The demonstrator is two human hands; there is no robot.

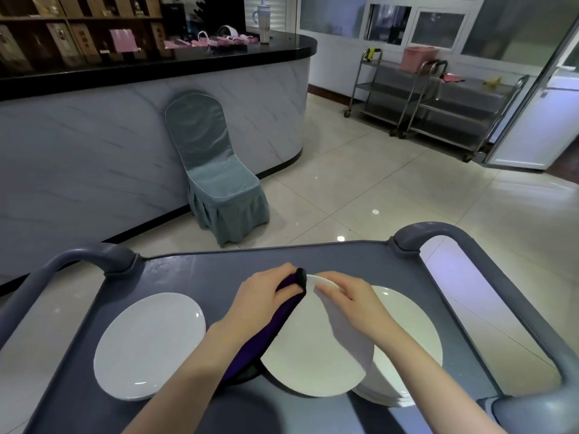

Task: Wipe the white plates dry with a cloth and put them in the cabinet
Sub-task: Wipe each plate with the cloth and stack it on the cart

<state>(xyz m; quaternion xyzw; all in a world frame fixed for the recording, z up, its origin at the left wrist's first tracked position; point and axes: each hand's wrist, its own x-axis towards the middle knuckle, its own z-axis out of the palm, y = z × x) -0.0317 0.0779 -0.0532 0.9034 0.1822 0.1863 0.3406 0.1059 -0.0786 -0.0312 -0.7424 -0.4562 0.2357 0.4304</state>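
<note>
I hold a white plate (310, 349) tilted above the grey cart top (194, 274). My right hand (347, 299) grips the plate's far rim. My left hand (266, 296) grips a dark purple cloth (272, 333) that is wrapped over the plate's left edge and hangs down under my wrist. A single white plate (147, 346) lies flat on the cart to the left. A stack of white plates (407, 349) sits on the right, partly hidden behind the held plate.
The cart has raised grey handles at the left (78, 261) and right (438, 233). Beyond it stand a covered chair (216, 180), a curved marble counter (125, 126) and steel trolleys (438, 101) on a tiled floor.
</note>
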